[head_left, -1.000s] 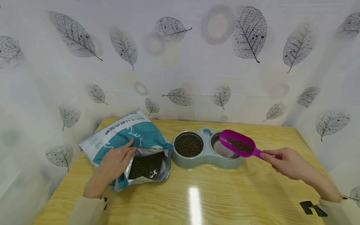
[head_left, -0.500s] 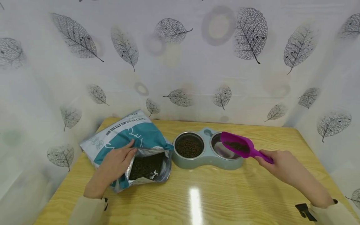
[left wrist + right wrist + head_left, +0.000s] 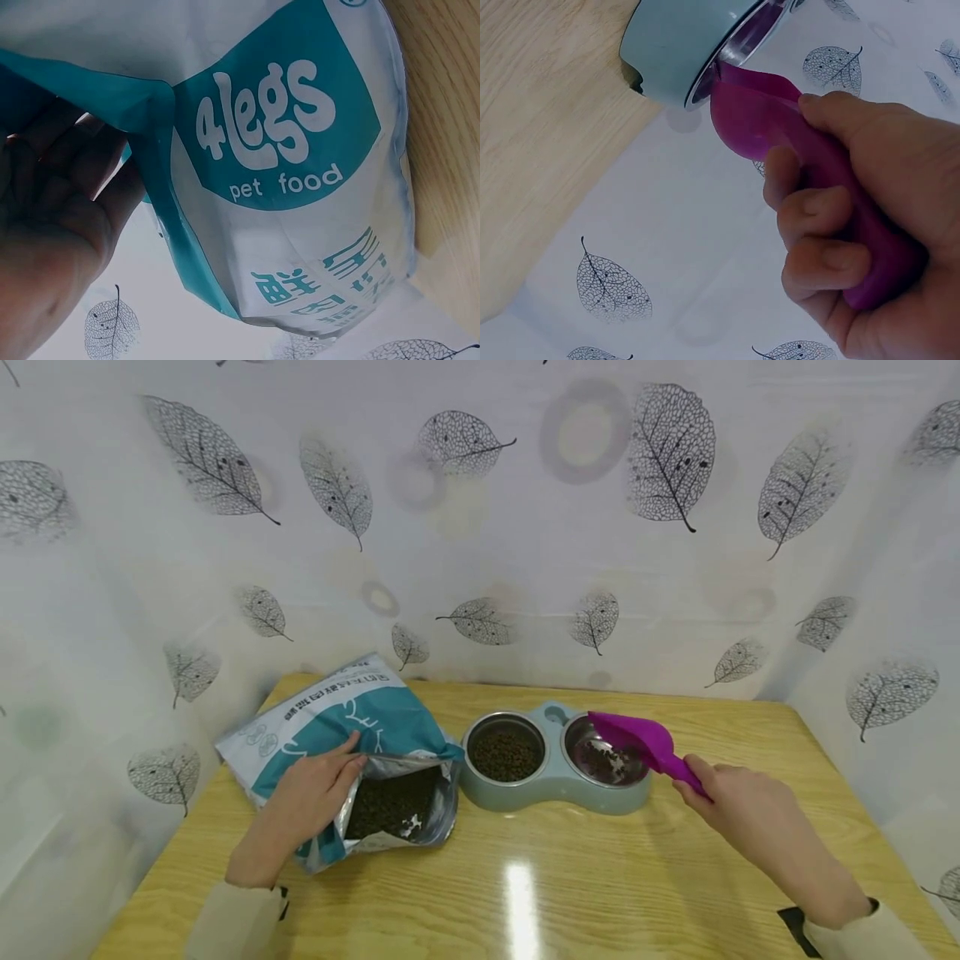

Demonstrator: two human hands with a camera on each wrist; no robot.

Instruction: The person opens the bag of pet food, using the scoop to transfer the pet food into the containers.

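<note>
My right hand (image 3: 750,802) grips the handle of a purple scoop (image 3: 637,735), fingers curled round it in the right wrist view. The scoop is tipped over the right steel bowl (image 3: 581,760) of a pale blue-green double pet feeder (image 3: 555,792). Brown kibble (image 3: 603,766) lies in that bowl, and the tilted scoop hides part of it. More kibble (image 3: 504,756) covers the bottom of the left bowl. At the left, my left hand (image 3: 311,797) holds the rim of a teal and white pet food bag (image 3: 397,718). Dark kibble shows inside its mouth; the fold hides some fingertips.
The wooden table (image 3: 450,902) carries the bag and the feeder side by side. Behind and at both sides hangs a pale curtain (image 3: 525,552) printed with leaves. Bare tabletop (image 3: 600,877) lies in front of the feeder.
My right hand has turned and tilted the scoop downward, and its kibble has dropped into the right bowl. The left hand and the bag stay nearly where they were.
</note>
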